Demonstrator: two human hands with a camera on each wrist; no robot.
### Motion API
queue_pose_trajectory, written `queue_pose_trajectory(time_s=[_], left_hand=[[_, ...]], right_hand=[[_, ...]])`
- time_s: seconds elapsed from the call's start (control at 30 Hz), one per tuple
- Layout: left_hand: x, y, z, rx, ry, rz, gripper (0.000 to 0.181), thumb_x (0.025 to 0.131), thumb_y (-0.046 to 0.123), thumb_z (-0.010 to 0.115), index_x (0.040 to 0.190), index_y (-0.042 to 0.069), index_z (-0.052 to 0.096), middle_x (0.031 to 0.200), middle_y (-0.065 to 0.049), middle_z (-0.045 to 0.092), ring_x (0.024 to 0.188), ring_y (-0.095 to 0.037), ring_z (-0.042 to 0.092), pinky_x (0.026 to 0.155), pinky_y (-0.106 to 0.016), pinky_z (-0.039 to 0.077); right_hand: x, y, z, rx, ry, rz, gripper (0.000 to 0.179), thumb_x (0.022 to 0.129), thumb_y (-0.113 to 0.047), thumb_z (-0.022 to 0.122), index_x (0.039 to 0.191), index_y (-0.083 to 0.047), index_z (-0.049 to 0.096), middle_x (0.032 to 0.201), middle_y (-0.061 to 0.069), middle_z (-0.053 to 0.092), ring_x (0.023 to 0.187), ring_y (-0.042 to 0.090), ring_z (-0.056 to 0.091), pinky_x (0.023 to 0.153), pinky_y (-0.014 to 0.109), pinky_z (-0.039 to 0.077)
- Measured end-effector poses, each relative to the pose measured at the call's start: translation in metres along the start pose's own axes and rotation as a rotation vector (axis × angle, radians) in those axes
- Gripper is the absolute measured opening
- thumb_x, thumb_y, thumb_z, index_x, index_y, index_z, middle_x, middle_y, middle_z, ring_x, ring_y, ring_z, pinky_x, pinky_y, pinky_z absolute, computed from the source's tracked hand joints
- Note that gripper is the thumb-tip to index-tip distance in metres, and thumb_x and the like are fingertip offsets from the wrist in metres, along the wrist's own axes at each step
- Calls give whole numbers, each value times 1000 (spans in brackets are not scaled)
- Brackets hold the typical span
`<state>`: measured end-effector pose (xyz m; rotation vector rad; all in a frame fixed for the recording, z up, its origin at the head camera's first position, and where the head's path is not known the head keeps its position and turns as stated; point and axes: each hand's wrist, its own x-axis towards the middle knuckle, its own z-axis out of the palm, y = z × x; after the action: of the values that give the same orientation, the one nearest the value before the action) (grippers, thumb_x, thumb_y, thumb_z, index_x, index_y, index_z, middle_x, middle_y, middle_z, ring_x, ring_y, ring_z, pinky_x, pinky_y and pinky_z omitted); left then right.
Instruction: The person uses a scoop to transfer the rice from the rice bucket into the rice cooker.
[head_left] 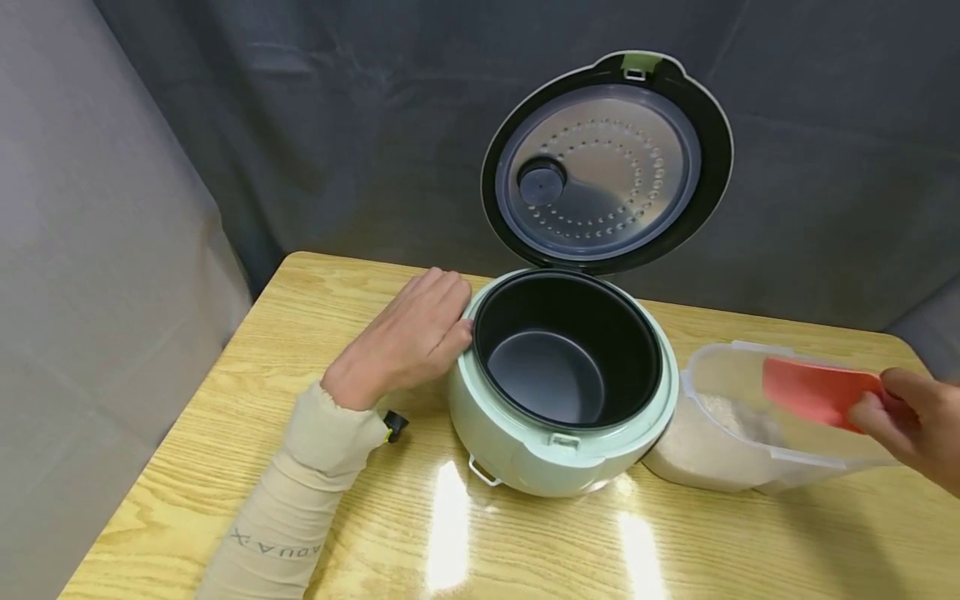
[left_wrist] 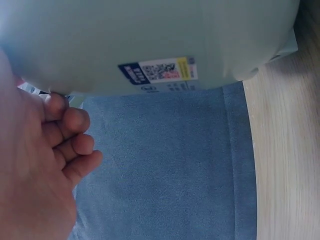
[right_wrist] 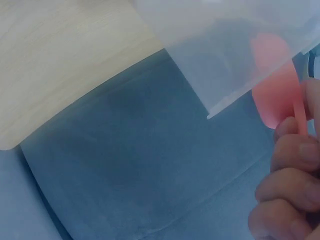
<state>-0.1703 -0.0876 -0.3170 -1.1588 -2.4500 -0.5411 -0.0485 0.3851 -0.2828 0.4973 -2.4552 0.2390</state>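
A mint-green rice cooker (head_left: 495,442) stands with its lid (head_left: 607,167) raised and its dark inner pot (head_left: 547,375) bare inside. My left hand (head_left: 412,333) holds the cooker's left rim, thumb against the edge; in the left wrist view its other fingers (left_wrist: 75,120) curl beside the cooker's side. My right hand (head_left: 911,417) grips a red scoop (head_left: 817,392) over a clear plastic bin (head_left: 720,467) of rice (head_left: 731,412). The scoop's blade reaches inside the bin's opening in the head view. From the right wrist, the scoop (right_wrist: 275,80) shows partly through the bin's wall.
The bin sits close against the cooker's right side on a light wooden table (head_left: 247,392). A dark curtain (head_left: 360,125) hangs behind the table, and a grey one (head_left: 97,250) hangs at the left. A white handle (head_left: 483,473) juts from the cooker's lower front.
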Motion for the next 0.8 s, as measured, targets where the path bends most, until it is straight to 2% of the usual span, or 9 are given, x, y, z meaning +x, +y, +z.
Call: queue_pose_trajectory(time_s=[0.03,0.1,0.27,0.33,0.4,0.47,0.57,0.67,0.8], left_hand=[[0,0,0,-3,-3,-3,16,94,21,38,84,10,45,80,-3,42,80,-22,40,77,-32,33],[0,1,0,-7,-9,-10,16,94,21,37,85,10,45,80,-3,42,80,-22,40,78,-32,33],[0,0,1,-6,-13,-8,16,94,20,37,85,10,44,80,-3,41,80,-22,39,78,-32,33],[1,0,1,-6,-7,1,17,95,20,37,84,9,44,80,-3,41,80,-22,40,78,-32,33],[1,-1,0,-8,-2,5,17,95,20,37,84,9,44,79,-3,41,79,-22,39,78,-32,33],[1,-1,0,-10,0,4,17,95,20,37,84,10,45,80,-3,41,80,-22,39,78,-32,33],[1,0,0,-14,-6,-6,16,95,21,38,85,10,44,80,-2,41,80,-22,40,78,-32,32],[1,0,1,-16,-13,-10,16,94,21,38,85,10,45,80,-3,42,82,-22,40,79,-32,33],[0,-1,0,-11,-12,-10,15,94,20,38,84,9,44,80,-3,42,82,-22,41,79,-32,34]], right_hand=[[1,-1,0,-38,5,-29,68,101,-66,21,60,-13,34,55,-8,25,55,-14,13,43,18,15],[4,-3,0,-112,-26,-45,68,100,-67,15,59,-15,33,54,-6,24,53,-8,13,45,19,14],[8,-8,1,-229,-101,-101,61,99,-56,10,59,-16,31,54,-5,22,50,6,17,50,24,14],[8,-9,3,-242,-109,-128,51,96,-47,11,58,-18,29,55,-6,19,49,7,16,50,25,13],[10,-11,4,-255,-156,-113,39,93,-36,24,58,-19,27,55,-7,18,49,9,17,52,27,12],[11,-12,5,-274,-233,-82,33,89,-26,39,58,-20,27,55,-7,18,50,10,17,53,27,13],[14,-11,5,-301,-365,-23,35,77,-14,58,58,-21,29,54,-6,21,49,12,21,53,29,15],[18,-7,8,-311,-496,24,39,78,-14,64,57,-22,32,53,-7,27,48,12,25,51,29,18],[25,-5,10,-314,-679,102,38,84,-17,63,56,-23,38,54,-7,34,49,13,31,51,30,21]])
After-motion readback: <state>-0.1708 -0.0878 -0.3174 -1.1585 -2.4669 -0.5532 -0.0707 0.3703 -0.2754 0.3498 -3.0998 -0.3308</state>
